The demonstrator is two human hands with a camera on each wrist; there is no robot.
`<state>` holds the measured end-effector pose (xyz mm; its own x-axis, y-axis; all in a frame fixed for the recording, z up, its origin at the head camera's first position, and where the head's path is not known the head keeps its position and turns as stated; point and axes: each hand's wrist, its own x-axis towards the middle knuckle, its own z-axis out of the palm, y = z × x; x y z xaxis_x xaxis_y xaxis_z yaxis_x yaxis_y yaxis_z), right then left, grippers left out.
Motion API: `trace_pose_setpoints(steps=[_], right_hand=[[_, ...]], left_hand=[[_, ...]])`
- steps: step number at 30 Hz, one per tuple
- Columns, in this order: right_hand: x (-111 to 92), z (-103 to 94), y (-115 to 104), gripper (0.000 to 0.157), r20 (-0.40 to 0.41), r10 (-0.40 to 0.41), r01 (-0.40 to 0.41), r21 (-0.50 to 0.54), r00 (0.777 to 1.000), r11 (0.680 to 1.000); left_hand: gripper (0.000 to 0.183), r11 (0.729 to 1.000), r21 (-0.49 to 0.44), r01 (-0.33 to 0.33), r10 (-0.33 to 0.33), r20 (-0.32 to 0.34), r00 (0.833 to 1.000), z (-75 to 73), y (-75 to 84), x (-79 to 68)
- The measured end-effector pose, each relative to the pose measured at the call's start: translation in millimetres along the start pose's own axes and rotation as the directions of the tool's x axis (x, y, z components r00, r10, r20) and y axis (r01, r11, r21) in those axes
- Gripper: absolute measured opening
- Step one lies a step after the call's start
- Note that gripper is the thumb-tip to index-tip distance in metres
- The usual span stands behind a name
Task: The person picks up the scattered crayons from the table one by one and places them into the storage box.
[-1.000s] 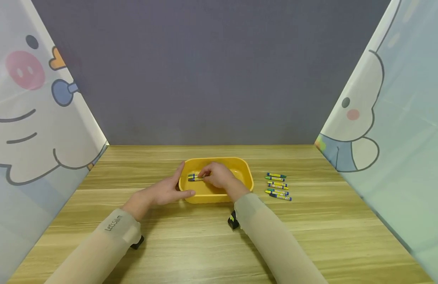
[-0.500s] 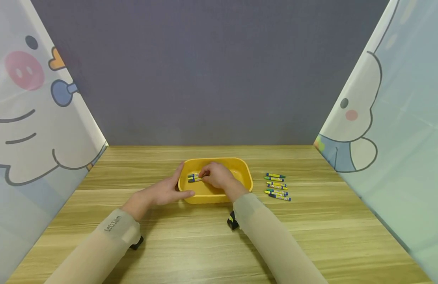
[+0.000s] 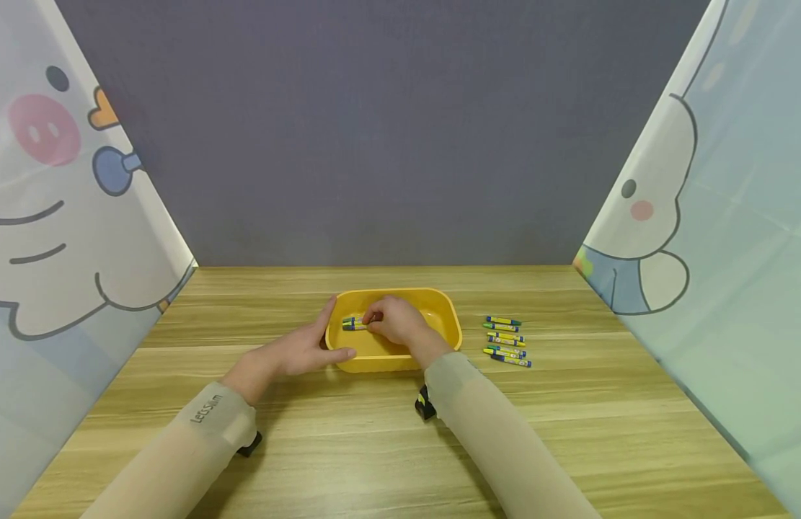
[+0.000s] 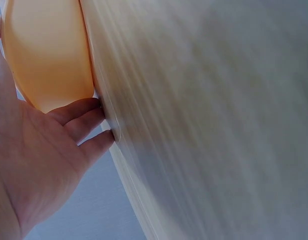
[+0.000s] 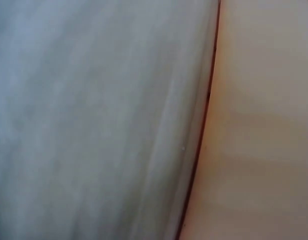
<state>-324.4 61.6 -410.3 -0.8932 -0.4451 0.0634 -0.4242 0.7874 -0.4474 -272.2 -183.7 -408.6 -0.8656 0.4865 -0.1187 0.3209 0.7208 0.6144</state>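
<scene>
Yellow-and-blue crayons [image 3: 353, 325] are lying beside the curled fingertips of the right hand [image 3: 399, 320], whether pinched I cannot tell; the left hand [image 3: 304, 350], thumb and fingers spread, is touching the surrounding bin [image 3: 387, 365].

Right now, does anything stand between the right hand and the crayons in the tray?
Nothing visible does. The right hand reaches over the near wall of the yellow tray to the crayons inside and covers their right ends; its grip is unclear. The left hand is at the tray's left end, clear of that path.
</scene>
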Motion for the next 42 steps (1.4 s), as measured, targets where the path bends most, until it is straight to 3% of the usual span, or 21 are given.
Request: trace_pose_setpoints(steps=[13, 21, 27, 30, 33, 42], right_hand=[[0, -0.9, -1, 0.007, 0.008, 0.011, -0.012, 0.048, 1.000, 0.999], [-6, -8.7, -7, 0.018, -0.042, 0.000, 0.003, 0.056, 0.999, 0.998], [-19, -30.5, -5, 0.024, -0.078, -0.038, 0.051, 0.183, 0.996, 0.982], [-28, -47.9, 6, 0.026, -0.099, -0.077, 0.097, 0.224, 0.992, 0.970], [-41, -68.4, 22, 0.029, -0.095, -0.069, 0.091, 0.252, 0.993, 0.964], [-81, -112.0, 94, 0.034, -0.105, 0.040, -0.011, 0.266, 0.994, 0.964]], left_hand=[[0.127, 1.000, 0.001, 0.000, 0.000, 0.002, 1.000, -0.5, 0.4, 0.4], [0.127, 1.000, 0.014, 0.009, -0.009, 0.002, 1.000, -0.6, 0.9, 0.1], [0.127, 0.999, 0.025, 0.019, -0.019, 0.000, 1.000, 0.7, 2.4, -0.4], [0.127, 1.000, 0.007, 0.014, -0.014, 0.007, 1.000, 0.9, 2.7, -0.9], [0.128, 1.000, -0.002, 0.018, -0.018, 0.010, 1.000, 0.6, 2.5, -1.1], [0.124, 0.999, 0.042, 0.019, -0.019, 0.014, 1.000, 2.2, -1.4, -0.9]])
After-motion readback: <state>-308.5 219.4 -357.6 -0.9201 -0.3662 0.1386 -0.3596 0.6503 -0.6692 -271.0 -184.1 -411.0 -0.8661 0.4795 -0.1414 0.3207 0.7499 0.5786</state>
